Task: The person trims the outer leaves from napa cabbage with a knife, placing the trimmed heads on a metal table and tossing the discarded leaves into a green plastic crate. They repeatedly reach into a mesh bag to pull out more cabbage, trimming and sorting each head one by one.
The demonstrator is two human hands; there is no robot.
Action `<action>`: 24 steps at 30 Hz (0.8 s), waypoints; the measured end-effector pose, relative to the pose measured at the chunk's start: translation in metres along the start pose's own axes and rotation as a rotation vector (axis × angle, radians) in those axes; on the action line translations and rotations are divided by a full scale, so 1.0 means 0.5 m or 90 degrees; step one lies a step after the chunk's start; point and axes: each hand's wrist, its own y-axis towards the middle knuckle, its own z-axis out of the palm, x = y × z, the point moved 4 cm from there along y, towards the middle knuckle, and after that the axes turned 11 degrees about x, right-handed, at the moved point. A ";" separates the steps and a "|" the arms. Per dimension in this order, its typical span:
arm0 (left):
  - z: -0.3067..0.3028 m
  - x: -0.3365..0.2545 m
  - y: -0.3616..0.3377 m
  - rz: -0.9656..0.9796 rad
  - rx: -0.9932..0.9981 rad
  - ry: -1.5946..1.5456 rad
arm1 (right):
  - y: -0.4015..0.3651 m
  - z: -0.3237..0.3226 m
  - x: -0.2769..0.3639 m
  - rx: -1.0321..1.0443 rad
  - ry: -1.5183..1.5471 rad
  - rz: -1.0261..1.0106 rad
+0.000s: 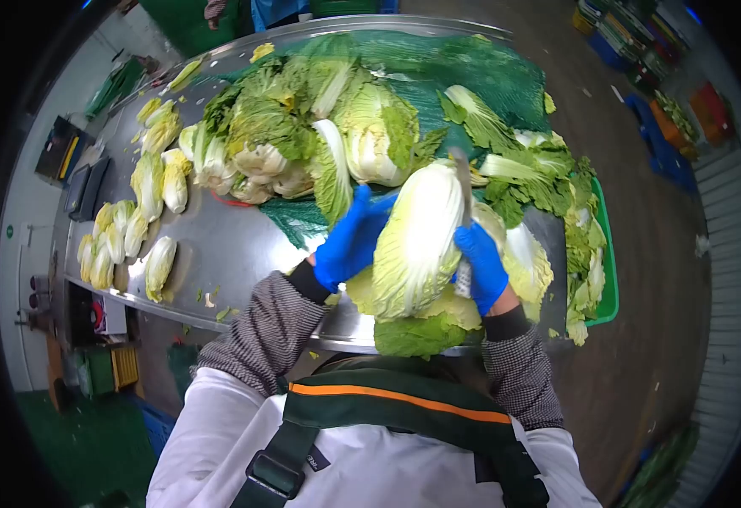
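- Cabbage (417, 241): found at near edge of steel bench (235, 245), lying lengthwise away from body, pale ribs up, one green outer leaf drooping over the rim.
- Left hand (349, 241): blue-gloved, grip closed round left flank of cabbage, steadying it.
- Right hand (481, 267): blue-gloved, grip clamped on handle of knife (464, 199); blade seen running up along right side of cabbage, touching it.
- Beyond hands: logged pile of whole cabbages (303, 127) resting on green net (472, 68) spread over far half of bench.
- Left end of bench: counted no exact number; noted trimmed cabbages (146, 186) laid in loose rows, well apart from hands.
- Right of cabbage: recorded loose leaves (540, 169) heaped, spilling toward green crate (609, 254) at bench end.
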 end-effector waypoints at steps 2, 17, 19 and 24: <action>0.013 0.022 -0.013 -0.002 -0.044 -0.206 | 0.004 0.050 0.002 0.037 -0.055 0.097; -0.076 -0.018 -0.110 0.110 -0.194 0.225 | 0.048 0.202 0.011 -0.056 -0.642 0.044; -0.089 -0.013 -0.113 0.099 -0.208 0.211 | 0.051 0.203 0.016 -0.061 -0.680 0.075; -0.097 -0.021 -0.111 0.061 -0.095 0.089 | 0.055 0.162 0.036 -0.002 -0.592 0.109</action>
